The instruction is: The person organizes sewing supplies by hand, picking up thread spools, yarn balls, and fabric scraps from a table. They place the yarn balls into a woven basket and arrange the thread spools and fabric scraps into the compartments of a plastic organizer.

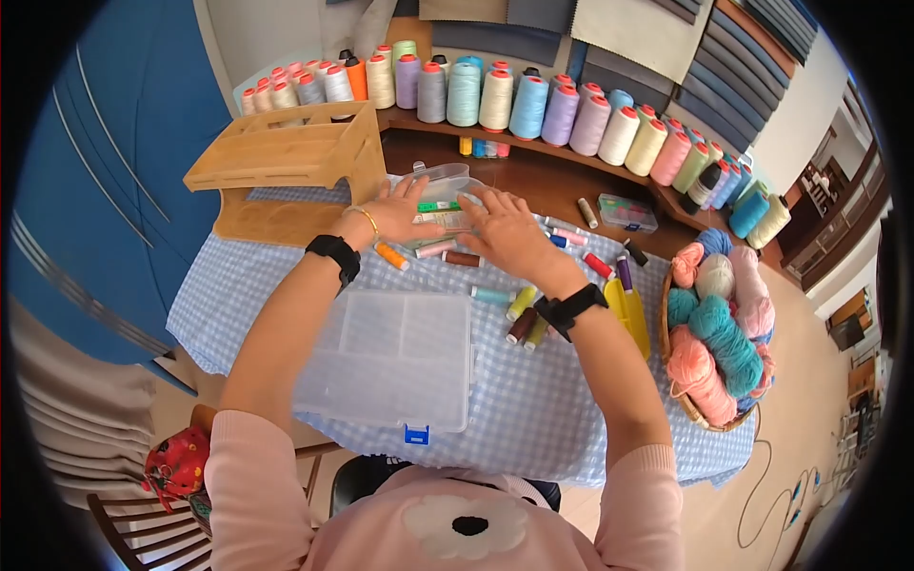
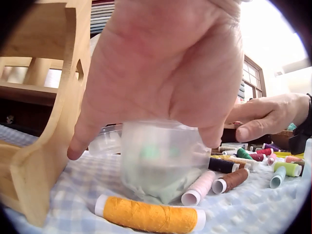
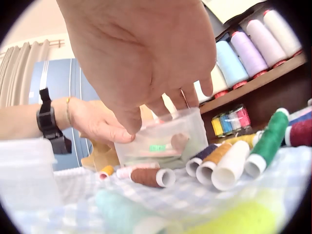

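Note:
A small clear plastic box (image 1: 444,221) sits at the far side of the table, its clear lid (image 1: 440,172) raised behind it. Green-marked contents show through its wall. My left hand (image 1: 393,211) is palm down at the box's left side, fingers extended and spread, some hidden behind it in the left wrist view. My right hand (image 1: 514,234) reaches over from the right, fingertips at the rim. An orange thread spool (image 2: 151,214) lies in front of the box, beside pink (image 2: 199,188) and brown (image 2: 231,181) spools.
A wooden rack (image 1: 286,157) stands at left. Nearer me lies a large clear divided case (image 1: 381,357). Several loose spools and a yellow tray (image 1: 626,314) are at right, beside a yarn basket (image 1: 665,328). Thread cones (image 1: 464,93) line the back shelf.

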The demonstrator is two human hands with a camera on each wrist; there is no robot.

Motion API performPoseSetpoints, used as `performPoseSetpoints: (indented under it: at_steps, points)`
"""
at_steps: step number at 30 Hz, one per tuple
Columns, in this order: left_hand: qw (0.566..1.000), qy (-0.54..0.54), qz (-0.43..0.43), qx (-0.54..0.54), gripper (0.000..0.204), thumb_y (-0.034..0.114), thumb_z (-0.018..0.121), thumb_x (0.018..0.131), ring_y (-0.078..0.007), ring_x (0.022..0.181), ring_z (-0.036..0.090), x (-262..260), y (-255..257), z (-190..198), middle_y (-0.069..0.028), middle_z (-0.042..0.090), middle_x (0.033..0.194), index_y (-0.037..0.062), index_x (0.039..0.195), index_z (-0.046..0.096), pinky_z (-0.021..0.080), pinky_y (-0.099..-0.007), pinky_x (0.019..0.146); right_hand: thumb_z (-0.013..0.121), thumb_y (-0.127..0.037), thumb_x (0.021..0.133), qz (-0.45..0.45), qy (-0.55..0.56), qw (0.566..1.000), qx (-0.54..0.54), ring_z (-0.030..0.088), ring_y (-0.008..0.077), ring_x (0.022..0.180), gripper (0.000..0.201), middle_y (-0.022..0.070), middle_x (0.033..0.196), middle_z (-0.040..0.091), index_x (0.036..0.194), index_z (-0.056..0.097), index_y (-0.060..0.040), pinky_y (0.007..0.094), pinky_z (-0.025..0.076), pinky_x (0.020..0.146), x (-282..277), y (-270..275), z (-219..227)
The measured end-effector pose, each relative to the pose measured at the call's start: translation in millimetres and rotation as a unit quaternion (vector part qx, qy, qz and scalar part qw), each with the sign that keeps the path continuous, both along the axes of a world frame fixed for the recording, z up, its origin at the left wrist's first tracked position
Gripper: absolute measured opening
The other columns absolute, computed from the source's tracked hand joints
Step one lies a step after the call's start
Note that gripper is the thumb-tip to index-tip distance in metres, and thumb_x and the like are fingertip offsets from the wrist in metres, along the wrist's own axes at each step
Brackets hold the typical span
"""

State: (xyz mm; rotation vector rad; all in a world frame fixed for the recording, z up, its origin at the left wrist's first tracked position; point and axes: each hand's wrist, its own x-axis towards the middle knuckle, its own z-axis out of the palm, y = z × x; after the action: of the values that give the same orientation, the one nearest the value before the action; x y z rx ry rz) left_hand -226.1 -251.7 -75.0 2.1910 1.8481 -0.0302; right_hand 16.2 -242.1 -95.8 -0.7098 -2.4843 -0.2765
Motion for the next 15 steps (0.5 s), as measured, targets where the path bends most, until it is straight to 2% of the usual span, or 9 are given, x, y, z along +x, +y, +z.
performPoseSetpoints:
  at_steps: [2, 4, 6, 7, 10, 12, 13, 14, 15]
  points:
    - [1.0, -0.004, 0.003, -0.003, 0.114, 0.079, 0.048, 0.085, -0.0485, 0.149, 0.012, -1.8, 1.2, 0.2, -0.0278, 0.015, 0.161, 0.0002, 0.157, 0.009, 0.016, -0.0525, 0.121, 0.063, -0.031, 0.092, 0.008, 0.004, 0.999, -0.032, 0.051, 0.0334, 0.125, 0.05, 0.0167, 0.135, 0.054, 0.133, 0.056, -0.0029, 0.0463, 0.041, 0.103, 17.0, -9.6, 21.7]
    - [1.0, -0.014, 0.009, -0.004, 0.114, 0.084, 0.042, 0.084, -0.0478, 0.149, 0.012, -4.1, 5.1, 0.8, -0.0266, 0.013, 0.162, 0.0034, 0.158, 0.01, 0.016, -0.0542, 0.121, 0.065, -0.029, 0.091, 0.001, 0.022, 0.99, -0.141, 0.052, 0.0342, 0.121, 0.049, 0.0161, 0.13, 0.055, 0.132, 0.056, -0.0037, 0.0467, 0.042, 0.101, 35.9, -18.4, 42.5]
    - [0.997, -0.079, 0.013, -0.019, 0.109, 0.082, 0.037, 0.087, -0.0444, 0.15, 0.013, -7.6, 11.6, 4.7, -0.0259, 0.017, 0.162, 0.0022, 0.157, 0.016, 0.018, -0.0499, 0.121, 0.066, -0.026, 0.09, 0.012, 0.041, 0.989, -0.138, 0.053, 0.0346, 0.119, 0.047, 0.0157, 0.126, 0.056, 0.131, 0.057, -0.0035, 0.0464, 0.043, 0.099, 56.9, -25.7, 47.2]
    - [0.997, -0.079, 0.013, -0.019, 0.109, 0.082, 0.037, 0.087, -0.0444, 0.15, 0.013, -10.6, 14.6, 4.3, -0.0259, 0.017, 0.162, 0.0022, 0.157, 0.016, 0.018, -0.0499, 0.121, 0.067, -0.025, 0.09, 0.003, 0.033, 0.989, -0.146, 0.053, 0.0345, 0.118, 0.046, 0.0156, 0.126, 0.056, 0.13, 0.057, -0.0035, 0.0462, 0.044, 0.099, 66.7, -29.4, 46.4]
    - [0.994, -0.112, 0.014, 0.0, 0.1, 0.078, 0.035, 0.092, -0.0406, 0.149, 0.021, -21.3, 27.9, -7.4, -0.0261, 0.028, 0.158, 0.0019, 0.156, 0.022, 0.021, -0.0455, 0.121, 0.068, -0.024, 0.09, -0.017, -0.006, 0.989, -0.148, 0.053, 0.0351, 0.12, 0.046, 0.0153, 0.129, 0.055, 0.129, 0.058, -0.0037, 0.0456, 0.043, 0.1, 94.1, -38.5, 31.1]
    - [0.991, -0.116, 0.051, 0.029, 0.088, 0.068, 0.034, 0.097, -0.0391, 0.14, 0.04, -28.9, 37.0, -20.5, -0.0252, 0.041, 0.152, 0.0023, 0.155, 0.026, 0.036, -0.0451, 0.113, 0.067, -0.024, 0.09, -0.025, -0.035, 0.989, -0.143, 0.052, 0.0358, 0.122, 0.046, 0.0152, 0.132, 0.053, 0.13, 0.057, -0.0039, 0.0453, 0.042, 0.103, 107.1, -44.8, 20.4]
    - [0.992, -0.114, 0.055, 0.03, 0.088, 0.068, 0.034, 0.097, -0.0391, 0.14, 0.04, -25.0, 30.5, -14.7, -0.0252, 0.041, 0.152, 0.0023, 0.155, 0.026, 0.036, -0.0451, 0.113, 0.067, -0.024, 0.089, -0.043, -0.044, 0.981, -0.182, 0.051, 0.0358, 0.123, 0.047, 0.0151, 0.133, 0.053, 0.13, 0.057, -0.0038, 0.0449, 0.042, 0.104, 110.9, -48.1, 16.5]
    - [0.982, -0.159, 0.102, 0.023, 0.081, 0.062, 0.036, 0.098, -0.0384, 0.131, 0.049, -16.3, 20.1, -5.0, -0.0251, 0.046, 0.147, 0.0021, 0.153, 0.031, 0.044, -0.045, 0.103, 0.068, -0.023, 0.089, -0.059, -0.052, 0.972, -0.221, 0.05, 0.0358, 0.124, 0.047, 0.0151, 0.135, 0.052, 0.13, 0.057, -0.0037, 0.0446, 0.042, 0.104, 114.7, -50.2, 11.6]
    - [0.967, -0.204, 0.148, 0.016, 0.074, 0.056, 0.038, 0.1, -0.0377, 0.122, 0.057, -11.6, 12.7, 2.3, -0.0249, 0.051, 0.142, 0.0019, 0.15, 0.036, 0.051, -0.0449, 0.094, 0.07, -0.022, 0.085, -0.034, -0.024, 0.981, -0.19, 0.052, 0.0353, 0.122, 0.048, 0.0161, 0.132, 0.054, 0.129, 0.059, -0.0045, 0.0476, 0.043, 0.103, 118.9, -44.0, -5.7]
